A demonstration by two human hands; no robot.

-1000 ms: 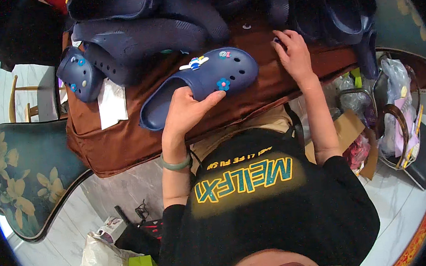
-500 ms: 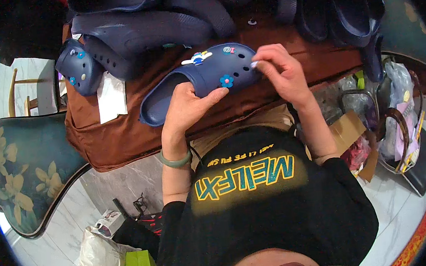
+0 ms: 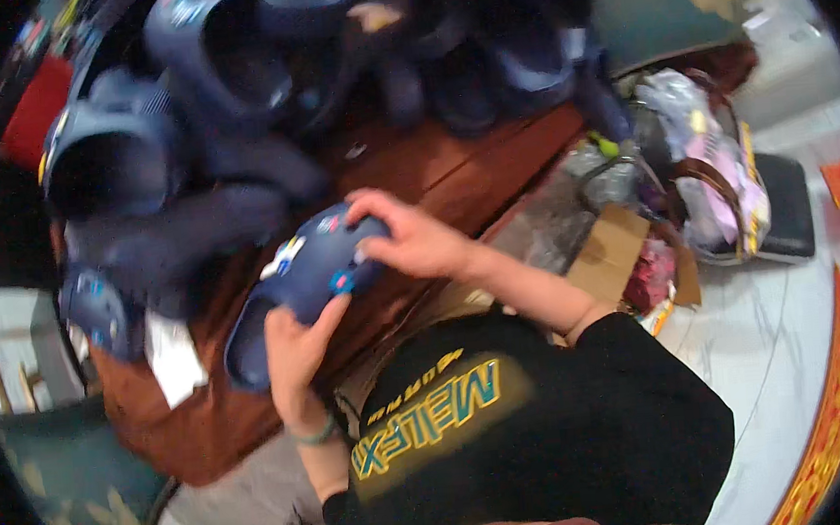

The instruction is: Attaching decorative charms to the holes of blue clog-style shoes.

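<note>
A navy clog point(image 3: 305, 283) lies tilted over the table's near edge, toe up and to the right. My left hand point(image 3: 294, 349) is closed on its near side, thumb along the upper. A blue flower charm point(image 3: 341, 281), a white figure charm point(image 3: 284, 257) and a small pinkish charm point(image 3: 327, 224) sit on the upper. At the toe, my right hand point(image 3: 408, 239) is bent in a pinch, fingertips against the clog. A small pale charm point(image 3: 361, 254) shows at its thumb tip, blurred. The fingers partly hide the toe holes.
Many navy clogs point(image 3: 112, 173) are heaped across the far side of the brown-covered table point(image 3: 188, 444). A white paper slip point(image 3: 175, 359) lies at the left beside a decorated clog point(image 3: 98, 312). Right of the table are a cardboard box point(image 3: 608, 246) and a bag point(image 3: 716, 195).
The whole view has swung and blurred, so table and clogs appear turned and shifted left. My right hand has come closer over the toe; my left hand keeps its hold on the clog.
</note>
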